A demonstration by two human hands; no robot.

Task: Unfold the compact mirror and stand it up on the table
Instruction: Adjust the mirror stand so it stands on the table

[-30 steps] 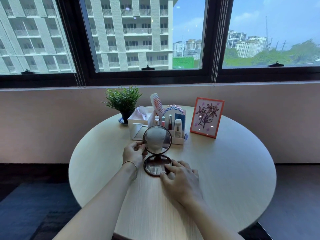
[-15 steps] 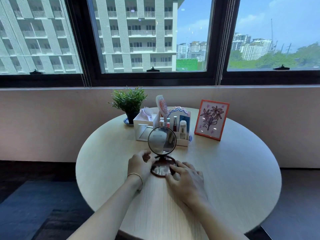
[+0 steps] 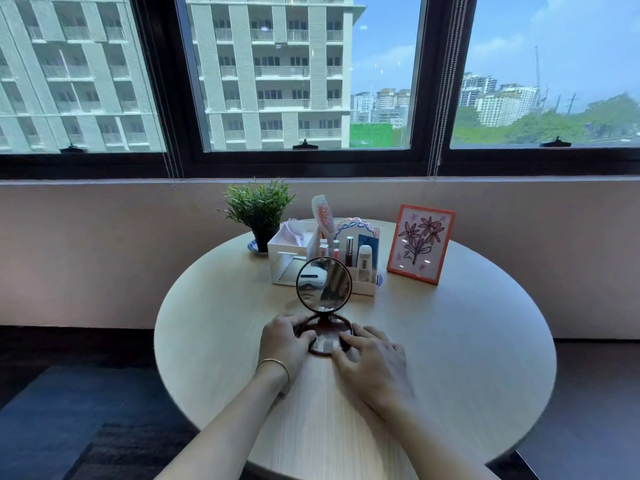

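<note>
The round compact mirror [image 3: 324, 285] with a dark brown rim is unfolded on the round wooden table [image 3: 450, 358]. Its upper half stands upright and faces me. Its lower half lies flat on the table as a base. My left hand [image 3: 284, 341] holds the base's left edge, fingers curled on the rim. My right hand [image 3: 370, 358] rests on the base's right edge, fingertips on the rim and the lower glass.
Behind the mirror stands a white organiser [image 3: 294, 254] with cosmetics, a comb and a brush. A small potted plant [image 3: 258, 211] is at the back left, an orange-framed flower picture [image 3: 420, 247] at the back right. Wall and windows lie beyond.
My left hand has come down from the upright half to the base's left edge. The upright half now stands free. The right hand stays on the base.
</note>
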